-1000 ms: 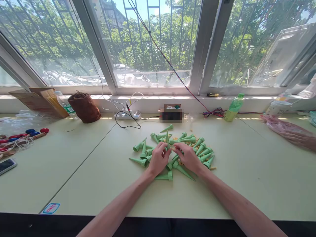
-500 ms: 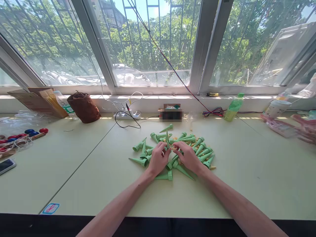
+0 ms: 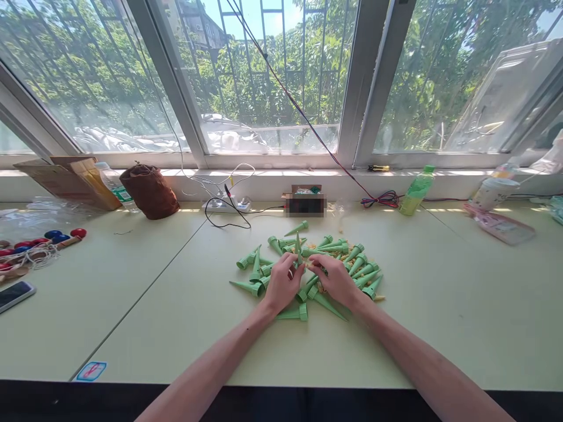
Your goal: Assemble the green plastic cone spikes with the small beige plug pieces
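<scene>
A heap of several green plastic cone spikes lies on the pale green table, with small yellowish bits among them. My left hand rests over the heap's middle, fingers curled round an upright green cone. My right hand is close beside it, fingertips pinched on something small and yellowish that I cannot make out, meeting the left fingers. One loose cone lies just in front of my left wrist.
Along the window sill stand a brown pouch, a cardboard box, a power strip with cables, a small dark box and a green bottle. Red and blue balls with string and a phone lie far left.
Both hands stay almost still over the heap. At the far right, another person's hand and the pink bag have withdrawn, leaving a pinkish flat packet on the table.
</scene>
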Action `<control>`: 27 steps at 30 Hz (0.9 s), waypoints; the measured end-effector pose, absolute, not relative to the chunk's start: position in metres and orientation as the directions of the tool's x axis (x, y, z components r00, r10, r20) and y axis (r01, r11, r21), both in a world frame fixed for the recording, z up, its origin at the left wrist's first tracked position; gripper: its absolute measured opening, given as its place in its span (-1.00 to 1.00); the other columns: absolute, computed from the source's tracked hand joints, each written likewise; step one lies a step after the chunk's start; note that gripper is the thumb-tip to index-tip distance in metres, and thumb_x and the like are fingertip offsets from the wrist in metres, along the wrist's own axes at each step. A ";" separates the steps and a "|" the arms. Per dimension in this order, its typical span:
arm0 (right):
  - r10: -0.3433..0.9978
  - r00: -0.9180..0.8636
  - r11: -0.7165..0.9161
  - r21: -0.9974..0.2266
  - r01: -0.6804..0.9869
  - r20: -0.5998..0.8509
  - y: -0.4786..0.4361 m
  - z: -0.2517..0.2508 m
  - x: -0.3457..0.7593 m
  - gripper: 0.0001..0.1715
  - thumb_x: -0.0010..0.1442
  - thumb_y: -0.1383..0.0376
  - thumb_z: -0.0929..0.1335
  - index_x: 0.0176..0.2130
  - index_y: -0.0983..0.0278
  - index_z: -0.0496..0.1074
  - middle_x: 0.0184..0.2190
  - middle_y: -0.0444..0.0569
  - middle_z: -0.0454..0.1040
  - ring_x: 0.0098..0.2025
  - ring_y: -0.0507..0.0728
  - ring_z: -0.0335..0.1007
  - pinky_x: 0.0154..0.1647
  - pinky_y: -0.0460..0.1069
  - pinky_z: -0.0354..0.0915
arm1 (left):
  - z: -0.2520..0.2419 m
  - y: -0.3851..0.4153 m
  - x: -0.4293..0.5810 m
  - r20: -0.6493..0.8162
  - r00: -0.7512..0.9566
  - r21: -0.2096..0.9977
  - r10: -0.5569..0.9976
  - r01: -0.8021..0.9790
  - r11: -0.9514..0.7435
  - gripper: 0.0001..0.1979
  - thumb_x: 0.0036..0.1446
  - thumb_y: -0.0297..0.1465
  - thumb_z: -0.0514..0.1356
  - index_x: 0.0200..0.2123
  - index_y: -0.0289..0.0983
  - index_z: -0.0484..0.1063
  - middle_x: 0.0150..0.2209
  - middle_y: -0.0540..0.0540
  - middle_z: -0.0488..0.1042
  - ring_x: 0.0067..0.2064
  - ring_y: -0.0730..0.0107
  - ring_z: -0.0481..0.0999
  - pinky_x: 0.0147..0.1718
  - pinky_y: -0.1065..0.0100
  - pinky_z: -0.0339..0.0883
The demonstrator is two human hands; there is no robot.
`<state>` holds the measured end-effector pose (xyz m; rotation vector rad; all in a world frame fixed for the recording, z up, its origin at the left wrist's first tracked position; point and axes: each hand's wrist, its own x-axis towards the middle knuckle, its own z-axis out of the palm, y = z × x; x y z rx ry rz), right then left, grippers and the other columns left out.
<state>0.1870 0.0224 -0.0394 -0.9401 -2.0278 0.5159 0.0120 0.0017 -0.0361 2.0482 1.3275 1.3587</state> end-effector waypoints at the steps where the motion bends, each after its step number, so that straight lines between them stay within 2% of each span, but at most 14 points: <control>1: 0.770 -0.383 0.637 -0.635 0.436 0.510 0.022 -0.038 0.187 -0.82 0.34 0.34 0.30 -0.06 0.24 0.43 -0.17 0.03 0.55 -0.18 0.18 0.48 -0.10 0.09 0.38 | -0.036 0.002 0.012 0.536 0.099 0.697 0.839 0.510 -0.505 -0.86 0.30 -0.34 0.11 -0.32 -0.25 0.31 -0.33 -0.02 0.33 -0.47 0.53 0.34 -0.59 0.50 0.25; 5: 0.760 -0.395 0.650 -0.614 0.448 0.516 0.019 -0.033 0.187 -0.76 0.30 0.36 0.33 -0.02 0.25 0.41 -0.14 0.05 0.50 -0.12 0.20 0.44 -0.08 0.10 0.37 | -0.037 0.003 0.013 0.544 0.081 0.692 0.835 0.520 -0.501 -0.86 0.29 -0.35 0.11 -0.34 -0.25 0.31 -0.36 -0.01 0.30 -0.47 0.53 0.31 -0.59 0.51 0.25; 11: 0.746 -0.403 0.665 -0.624 0.411 0.530 0.022 -0.036 0.188 -0.78 0.30 0.40 0.31 -0.05 0.24 0.41 -0.17 0.03 0.50 -0.19 0.17 0.45 -0.12 0.08 0.38 | -0.036 0.002 0.012 0.523 0.096 0.703 0.847 0.513 -0.493 -0.89 0.28 -0.36 0.12 -0.32 -0.25 0.32 -0.31 -0.02 0.34 -0.46 0.53 0.36 -0.58 0.49 0.26; 22: 0.758 -0.391 0.652 -0.632 0.420 0.522 0.023 -0.040 0.187 -0.82 0.32 0.35 0.30 -0.09 0.25 0.44 -0.26 0.01 0.55 -0.23 0.17 0.47 -0.17 0.06 0.38 | -0.035 0.002 0.011 0.516 0.118 0.695 0.848 0.521 -0.495 -0.88 0.28 -0.36 0.12 -0.33 -0.25 0.33 -0.36 0.00 0.30 -0.47 0.53 0.35 -0.58 0.49 0.25; 27: 0.760 -0.389 0.649 -0.638 0.414 0.521 0.021 -0.037 0.187 -0.79 0.31 0.33 0.32 -0.04 0.22 0.42 -0.16 0.02 0.53 -0.19 0.17 0.47 -0.11 0.08 0.39 | -0.035 0.003 0.011 0.528 0.103 0.696 0.843 0.516 -0.499 -0.88 0.28 -0.36 0.12 -0.32 -0.25 0.33 -0.36 -0.01 0.30 -0.47 0.52 0.33 -0.58 0.49 0.26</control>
